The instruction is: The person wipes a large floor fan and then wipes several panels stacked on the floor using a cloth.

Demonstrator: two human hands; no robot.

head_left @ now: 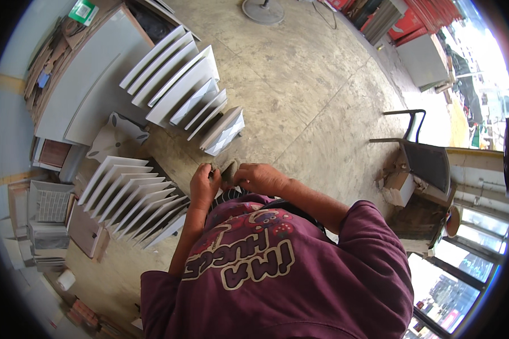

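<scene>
So, both hands together over the lap: left hand [203, 183] and right hand [260, 178] pinching a small dark grey pad [228, 171] between them. Long axis roughly upright, upper end pointing away toward white panels [178, 76] fanned just beyond the fingers.

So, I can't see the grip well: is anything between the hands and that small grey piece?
Nothing visible. The left hand and right hand both close directly on the small grey piece, held above the concrete floor.
</scene>
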